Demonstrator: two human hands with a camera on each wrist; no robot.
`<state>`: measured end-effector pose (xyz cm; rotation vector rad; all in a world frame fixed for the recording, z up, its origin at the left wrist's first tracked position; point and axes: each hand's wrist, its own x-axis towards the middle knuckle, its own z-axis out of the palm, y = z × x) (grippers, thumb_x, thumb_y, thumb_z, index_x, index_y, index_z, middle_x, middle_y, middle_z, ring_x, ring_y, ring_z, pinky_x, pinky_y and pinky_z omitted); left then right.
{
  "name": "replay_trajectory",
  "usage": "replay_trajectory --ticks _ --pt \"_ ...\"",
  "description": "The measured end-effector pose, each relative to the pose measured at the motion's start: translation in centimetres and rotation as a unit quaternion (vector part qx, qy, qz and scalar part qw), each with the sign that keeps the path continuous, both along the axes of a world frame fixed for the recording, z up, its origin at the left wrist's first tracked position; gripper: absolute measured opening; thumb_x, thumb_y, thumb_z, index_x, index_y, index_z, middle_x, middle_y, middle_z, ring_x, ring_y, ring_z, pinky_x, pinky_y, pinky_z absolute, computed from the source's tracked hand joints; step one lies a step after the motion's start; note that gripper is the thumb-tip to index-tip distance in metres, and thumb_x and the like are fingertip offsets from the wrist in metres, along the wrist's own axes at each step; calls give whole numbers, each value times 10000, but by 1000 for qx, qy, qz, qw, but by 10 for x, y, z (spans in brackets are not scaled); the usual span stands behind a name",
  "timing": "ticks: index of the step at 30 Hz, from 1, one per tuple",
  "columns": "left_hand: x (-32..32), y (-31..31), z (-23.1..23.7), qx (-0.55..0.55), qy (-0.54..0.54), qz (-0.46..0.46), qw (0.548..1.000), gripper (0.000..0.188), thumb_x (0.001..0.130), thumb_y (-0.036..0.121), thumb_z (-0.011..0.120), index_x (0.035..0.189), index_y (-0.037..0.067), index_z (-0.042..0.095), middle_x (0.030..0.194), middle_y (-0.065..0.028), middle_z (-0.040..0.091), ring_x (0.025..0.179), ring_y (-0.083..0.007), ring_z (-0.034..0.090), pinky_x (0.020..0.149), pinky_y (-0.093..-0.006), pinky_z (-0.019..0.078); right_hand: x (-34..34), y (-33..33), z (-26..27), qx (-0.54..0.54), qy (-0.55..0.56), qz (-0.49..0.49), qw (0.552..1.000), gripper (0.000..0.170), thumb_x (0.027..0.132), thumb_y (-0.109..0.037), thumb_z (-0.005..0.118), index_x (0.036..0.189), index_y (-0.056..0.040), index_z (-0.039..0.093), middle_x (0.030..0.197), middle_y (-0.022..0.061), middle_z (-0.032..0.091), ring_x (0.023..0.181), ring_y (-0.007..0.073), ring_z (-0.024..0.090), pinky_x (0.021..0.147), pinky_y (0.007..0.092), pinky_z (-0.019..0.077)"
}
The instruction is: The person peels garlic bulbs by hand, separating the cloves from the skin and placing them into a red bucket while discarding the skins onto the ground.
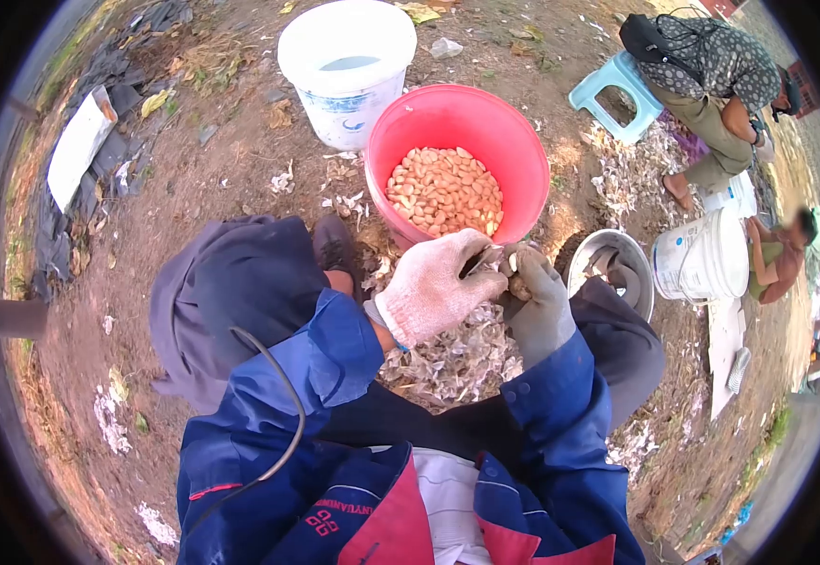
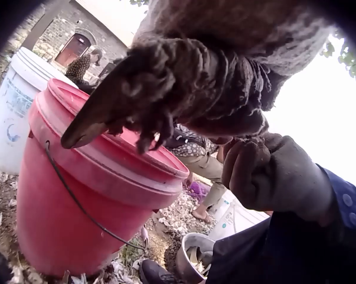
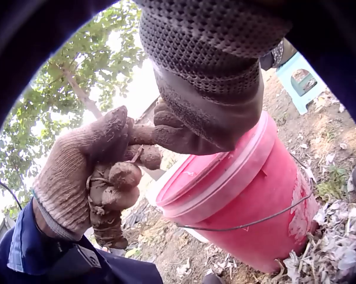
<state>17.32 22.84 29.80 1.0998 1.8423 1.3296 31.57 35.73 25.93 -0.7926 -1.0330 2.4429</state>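
My left hand [image 1: 443, 287], in a dirty knitted glove, meets the right over a heap of papery skins [image 1: 457, 363] between my legs. Its fingers are curled and its thumb and fingertips pinch at a small pale garlic clove [image 1: 514, 260], mostly hidden by both hands. From the other side my right hand [image 1: 537, 306], in a grey coated glove, grips the same piece. Just beyond the hands stands a pink bucket [image 1: 396, 122], with many peeled garlic cloves [image 1: 444, 191] at its bottom. In the right wrist view the left hand's curled fingers [image 3: 122, 186] are caked with dirt.
A white bucket [image 1: 349, 94] stands behind the pink one. By my right knee is a metal basin [image 1: 650, 287], with another white bucket [image 1: 707, 254] beyond it. Two people [image 1: 711, 75] sit at the right, one near a blue stool [image 1: 622, 94].
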Motion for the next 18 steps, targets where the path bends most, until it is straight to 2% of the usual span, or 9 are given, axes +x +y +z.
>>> replay_trajectory --ticks 1,2,4,6,9,11,12,14,18 --pt "2 2 2 8 -8 13 1000 280 906 213 758 1074 3 678 929 -166 683 834 -283 685 771 -372 541 -2 -4 3 -2 -2 -4 1000 303 1046 -321 623 1055 -23 675 788 -22 588 782 124 622 805 352 563" --pt "2 3 0 6 -9 15 1000 280 906 213 758 1074 3 678 929 -166 683 834 -283 685 771 -372 541 -5 -8 8 -3 -2 -3 1000 303 1046 -321 623 1055 -23 675 788 -22 588 782 124 622 805 352 563" --pt "1 6 -5 4 56 1 998 252 910 209 754 1037 4 681 903 -152 690 817 -263 690 754 -357 541 -10 -14 17 -23 4 12 1000 309 1042 -308 619 1085 -10 690 832 -5 645 789 130 640 821 349 570" --pt "2 6 -7 -10 49 14 999 225 929 208 732 1012 4 685 871 -141 695 808 -267 701 753 -362 544 -11 -13 14 -6 -19 14 1000 308 1041 -305 618 1101 -13 698 848 1 664 792 133 647 823 344 573" --pt "-1 4 -12 -15 44 0 999 199 943 193 708 1005 5 687 846 -148 689 796 -289 707 747 -377 544 -5 -8 1 21 -43 28 998 306 1036 -304 620 1114 -22 712 854 4 680 792 132 655 819 337 578" --pt "-3 3 -9 -27 -22 -20 999 182 955 182 688 1002 7 685 847 -172 689 789 -311 704 736 -385 543 -3 -5 -5 30 -44 42 998 304 1034 -306 623 1110 -28 718 845 0 677 790 129 655 815 334 580" --pt "-4 2 -10 -28 -23 -20 999 182 955 182 688 1002 7 685 847 -172 689 789 -311 704 736 -385 543 -2 -4 -7 28 -44 47 998 310 1034 -317 626 1112 -31 719 853 -2 676 791 126 654 817 337 583" --pt "-6 3 -13 -33 57 -27 997 180 966 183 672 988 5 679 856 -199 690 801 -329 712 724 -385 543 -2 -5 -7 26 -44 52 997 318 1035 -327 630 1114 -33 721 860 -4 676 792 124 653 820 339 586" --pt "-3 3 -13 -22 70 -12 997 182 976 182 654 974 1 675 813 -204 679 775 -355 711 701 -397 544 -3 -11 -4 53 -72 26 996 302 1037 -309 634 1118 -31 722 887 -4 677 790 121 650 799 351 597"
